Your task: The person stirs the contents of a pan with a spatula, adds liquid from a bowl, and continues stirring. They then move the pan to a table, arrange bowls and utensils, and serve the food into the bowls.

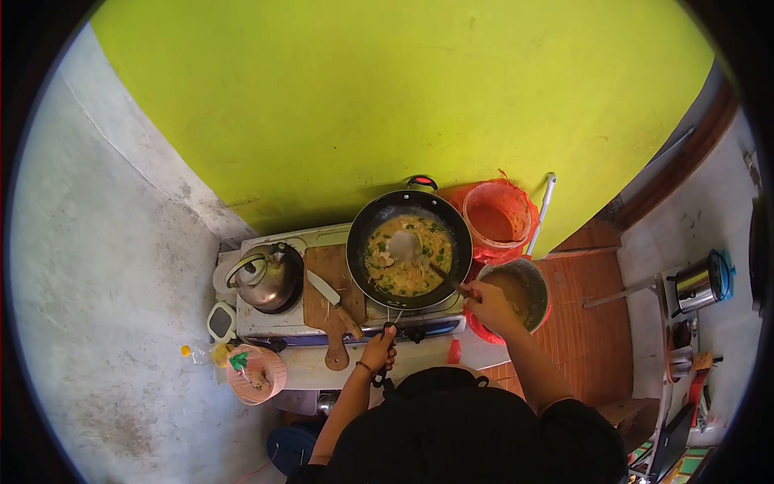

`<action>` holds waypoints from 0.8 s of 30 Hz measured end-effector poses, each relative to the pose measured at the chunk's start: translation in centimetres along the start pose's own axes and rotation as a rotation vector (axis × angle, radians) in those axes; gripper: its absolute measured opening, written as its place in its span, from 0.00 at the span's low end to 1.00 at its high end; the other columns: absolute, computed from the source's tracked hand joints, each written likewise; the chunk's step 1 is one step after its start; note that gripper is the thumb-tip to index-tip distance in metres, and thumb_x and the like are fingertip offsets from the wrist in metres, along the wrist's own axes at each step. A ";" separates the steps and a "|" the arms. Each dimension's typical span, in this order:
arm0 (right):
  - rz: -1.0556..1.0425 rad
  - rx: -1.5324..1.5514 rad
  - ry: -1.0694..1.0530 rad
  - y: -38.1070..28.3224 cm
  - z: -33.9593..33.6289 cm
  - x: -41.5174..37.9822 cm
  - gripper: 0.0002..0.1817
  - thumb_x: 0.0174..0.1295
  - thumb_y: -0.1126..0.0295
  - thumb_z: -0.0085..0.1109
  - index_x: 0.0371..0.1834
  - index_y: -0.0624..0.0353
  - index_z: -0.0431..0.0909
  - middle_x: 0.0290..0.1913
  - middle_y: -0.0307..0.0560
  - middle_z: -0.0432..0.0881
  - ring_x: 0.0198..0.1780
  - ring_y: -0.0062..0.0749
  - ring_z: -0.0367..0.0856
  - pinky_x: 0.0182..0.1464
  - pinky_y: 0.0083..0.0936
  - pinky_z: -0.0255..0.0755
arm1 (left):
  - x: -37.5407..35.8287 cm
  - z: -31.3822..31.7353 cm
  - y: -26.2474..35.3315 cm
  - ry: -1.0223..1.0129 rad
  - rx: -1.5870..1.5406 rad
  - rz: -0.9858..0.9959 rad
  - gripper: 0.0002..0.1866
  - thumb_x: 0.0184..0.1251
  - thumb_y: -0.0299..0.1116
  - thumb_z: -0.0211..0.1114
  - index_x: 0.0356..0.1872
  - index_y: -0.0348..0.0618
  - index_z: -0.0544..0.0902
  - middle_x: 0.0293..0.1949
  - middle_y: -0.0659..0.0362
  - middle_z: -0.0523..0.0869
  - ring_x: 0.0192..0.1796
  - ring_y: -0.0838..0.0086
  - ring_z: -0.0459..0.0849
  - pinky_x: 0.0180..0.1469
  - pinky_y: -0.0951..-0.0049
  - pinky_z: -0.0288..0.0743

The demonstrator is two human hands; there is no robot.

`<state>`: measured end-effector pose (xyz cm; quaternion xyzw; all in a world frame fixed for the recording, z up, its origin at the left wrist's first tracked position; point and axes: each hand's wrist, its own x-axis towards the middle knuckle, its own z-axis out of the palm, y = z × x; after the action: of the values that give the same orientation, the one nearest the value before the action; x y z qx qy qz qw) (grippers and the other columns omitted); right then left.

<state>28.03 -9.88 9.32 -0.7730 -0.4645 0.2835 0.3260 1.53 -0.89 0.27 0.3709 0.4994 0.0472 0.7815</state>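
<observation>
A black wok [357,270] sits over the stove's right side, with yellowish food [409,254] and green pieces in it. My left hand [377,352] is wrapped round the wok's long handle at the near side. In my right hand [488,306] is the dark handle of a ladle [446,277], whose round head [403,246] rests in the food. Below my right hand stands a grey pot [534,292] holding brownish liquid. Left of the wok, a knife [324,287] lies on a wooden cutting board [329,264].
A metal kettle [272,286] stands on the stove's left side. A pink basket [270,367] is at the front left. Behind the grey pot is a bucket [498,214] with red plastic round it. A shelf [667,323] with pots is far right. The green wall [403,89] rises behind.
</observation>
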 end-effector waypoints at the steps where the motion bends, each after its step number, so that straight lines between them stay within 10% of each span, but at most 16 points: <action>1: -0.036 0.002 0.072 -0.1 -0.3 -0.2 0.18 0.53 0.72 0.58 0.49 0.60 0.77 0.34 0.57 0.82 0.37 0.44 0.82 0.40 0.33 0.73 | 0.0 0.0 -0.1 -0.003 0.000 0.003 0.28 0.59 0.65 0.56 0.29 0.46 0.67 0.15 0.67 0.63 0.13 0.82 0.60 0.15 0.79 0.56; 7: -0.090 -0.237 0.319 0.0 -1.4 1.2 0.18 0.53 0.73 0.56 0.49 0.60 0.76 0.37 0.62 0.81 0.39 0.54 0.80 0.43 0.39 0.73 | 0.0 -0.1 -0.1 -0.015 -0.021 -0.011 0.27 0.60 0.63 0.57 0.30 0.45 0.67 0.16 0.65 0.65 0.12 0.82 0.61 0.14 0.80 0.57; 19: -0.241 -0.062 -0.081 0.2 -1.4 2.7 0.18 0.48 0.72 0.60 0.46 0.59 0.79 0.39 0.56 0.82 0.40 0.48 0.81 0.45 0.35 0.73 | -0.3 0.2 0.2 -0.008 0.022 0.004 0.29 0.56 0.67 0.57 0.25 0.50 0.64 0.15 0.67 0.62 0.13 0.83 0.60 0.15 0.79 0.55; 24: -0.248 -0.430 0.027 -5.0 -9.0 -1.2 0.17 0.45 0.70 0.62 0.42 0.56 0.81 0.34 0.51 0.82 0.38 0.47 0.80 0.42 0.39 0.72 | 0.0 0.0 -0.2 -0.001 0.016 0.007 0.29 0.57 0.66 0.57 0.26 0.49 0.65 0.15 0.68 0.62 0.13 0.82 0.60 0.15 0.79 0.55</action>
<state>31.53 -11.33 18.97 -0.7654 -0.6010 0.1258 0.1926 1.46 -1.05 0.15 0.3790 0.4981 0.0458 0.7786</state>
